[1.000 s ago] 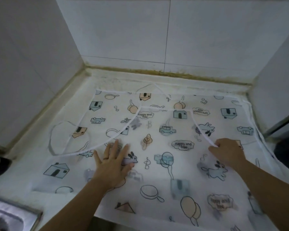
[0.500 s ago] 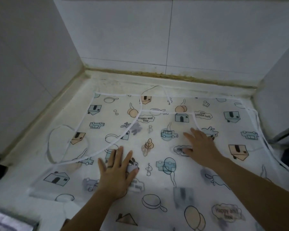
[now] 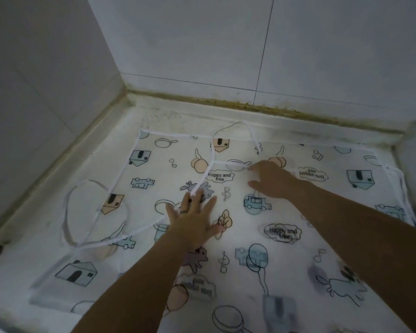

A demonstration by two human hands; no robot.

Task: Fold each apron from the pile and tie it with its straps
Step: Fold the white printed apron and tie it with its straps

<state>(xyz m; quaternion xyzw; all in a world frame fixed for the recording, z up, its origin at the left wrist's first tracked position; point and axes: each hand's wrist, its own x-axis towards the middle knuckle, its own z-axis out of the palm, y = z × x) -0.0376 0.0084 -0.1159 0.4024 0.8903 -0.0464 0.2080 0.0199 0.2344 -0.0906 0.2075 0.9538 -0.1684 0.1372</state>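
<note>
A thin, translucent white apron, printed with cartoon houses, cars, balloons, rabbits and the words "Happy and free", is spread flat over a pale surface set into a corner of white tiled walls. Most of the surface is covered by the apron, and the print shows through doubled where one layer lies over another.

The left hand is laid palm down near the middle of the apron, with fingers straight and spread wide and nothing held. Its fingertips touch the curved white edging of the upper layer. A dark ring is worn on one finger.

The right hand, slightly blurred, is laid flat just beyond and to the right of the left hand. Its fingers are stretched out toward the left and nothing is gripped. Its fingertips rest at the straight white hem that crosses the far part of the apron.

One white strap lies in a loose loop at the left, partly on the bare surface and partly on the apron. A second strap arches over the apron's far edge, near the stained joint between surface and wall. More strap is bunched along the right edge.
</note>
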